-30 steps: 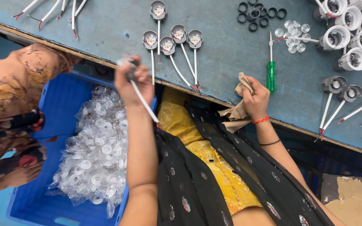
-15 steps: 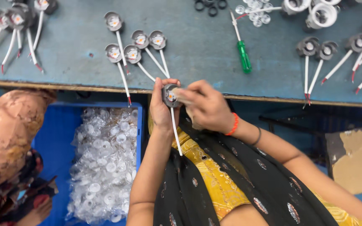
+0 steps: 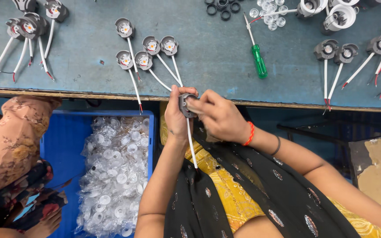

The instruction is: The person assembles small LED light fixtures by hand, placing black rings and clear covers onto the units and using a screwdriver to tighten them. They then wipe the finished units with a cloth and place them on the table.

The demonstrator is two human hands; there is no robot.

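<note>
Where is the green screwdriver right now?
In the head view, the green screwdriver lies on the blue-grey table, upper right of middle, just below the small clear lenses.

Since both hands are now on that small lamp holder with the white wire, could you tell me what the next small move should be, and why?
Probably press the part home with the right hand, because its fingers are pinched on the face of the grey lamp holder that the left hand grips at the table edge. The holder's white wire hangs free, and finished-looking holders lie in a row just above.
</note>
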